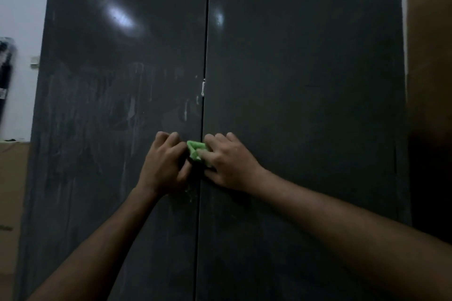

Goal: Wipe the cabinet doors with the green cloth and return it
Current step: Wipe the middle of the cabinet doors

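**Both hands meet on the green cloth at the door seam**

Head view: the green cloth sits bunched small between the two hands, right over the dark vertical seam where the two cabinet doors meet. The left hand has its fingers curled, and its thumb side presses against the cloth's left edge; the right hand lies over the cloth's right part, its thumb and forefinger pinching the folds. So both hands grip the same wad, most likely to refold it or pass it across, though the dim light leaves that uncertain.

Only a little of the cloth shows: a bright, creased patch with a lighter folded edge, the rest hidden under the right hand's fingers.

Above and to the outside of the left hand, the left cabinet door carries pale streaks and smears, so it looks as though it has yet to come clean. Beyond the right hand, the right cabinet door looks darker and more even. A small pale mark sits on the seam above both hands. By this reading the wiping is partway through, and the cloth is not yet returned.
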`<state>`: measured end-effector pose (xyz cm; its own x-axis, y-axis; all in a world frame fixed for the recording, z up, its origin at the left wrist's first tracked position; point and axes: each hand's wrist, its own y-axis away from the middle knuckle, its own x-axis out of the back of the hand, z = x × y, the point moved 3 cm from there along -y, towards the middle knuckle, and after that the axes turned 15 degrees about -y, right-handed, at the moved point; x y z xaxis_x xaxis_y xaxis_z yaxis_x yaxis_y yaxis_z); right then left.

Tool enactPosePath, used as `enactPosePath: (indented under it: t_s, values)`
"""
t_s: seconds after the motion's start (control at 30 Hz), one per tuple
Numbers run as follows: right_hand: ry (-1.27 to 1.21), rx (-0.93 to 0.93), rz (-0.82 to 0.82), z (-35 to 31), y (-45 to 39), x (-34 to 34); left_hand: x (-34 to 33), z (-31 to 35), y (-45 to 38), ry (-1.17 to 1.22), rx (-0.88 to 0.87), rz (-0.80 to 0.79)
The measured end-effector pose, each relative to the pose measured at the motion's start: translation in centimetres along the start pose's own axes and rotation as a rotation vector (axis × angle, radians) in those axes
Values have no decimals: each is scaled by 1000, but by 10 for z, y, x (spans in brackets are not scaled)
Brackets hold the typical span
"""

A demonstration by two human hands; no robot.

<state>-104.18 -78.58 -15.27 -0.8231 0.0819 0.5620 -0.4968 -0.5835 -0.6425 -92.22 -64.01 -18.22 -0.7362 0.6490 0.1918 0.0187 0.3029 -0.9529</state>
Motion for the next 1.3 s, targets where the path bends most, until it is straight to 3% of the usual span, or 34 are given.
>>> enactPosePath:
  t_s: [0.1, 0.23, 0.27, 0.33, 0.43, 0.53, 0.63, 0.77, 0.8, 0.93, 1.0, 1.1, 1.23, 1.3]
  values:
    - [147, 98, -42, 25, 10, 18, 0, 0, 1, -11, 6, -25]
    - [-4, -365, 324, 27, -6, 16, 0, 2, 1, -8, 39, -23]
    - [-23, -336, 312, 12, -1, -2, 2, 3, 2, -11, 37, -24]
    - [12, -90, 145, -20, 29, -37, 5, 4, 2, -10, 28, -29]
    - [65, 114, -10, -11, 68, -33, 7, 5, 0, 5, 37, -31]
    - [79, -36, 202, 34, 69, 0, 4, 6, 2, 1, 60, -30]
    - [-5, -230, 315, 19, 80, -15, 3, 6, 2, -12, 72, -48]
    - [5, 51, 5, -24, 111, -50, 5, 6, 1, -38, 67, -87]
    - [30, 52, 14, -13, 110, -39, 4, 6, 2, -38, 67, -89]
    - [28, -414, 443, 51, 89, 21, 3, 7, 1, -34, 98, -78]
    - [5, -571, 547, 53, 77, 29, 3, 7, 2, -26, 111, -87]
    - [-36, -464, 446, 13, 84, -5, 4, 7, 1, -45, 96, -94]
    - [9, -78, 48, -46, 96, -50, 3, 6, 3, -58, 93, -83]
    - [81, -145, 133, -33, 62, -39, 2, 4, 2, -73, 77, -72]
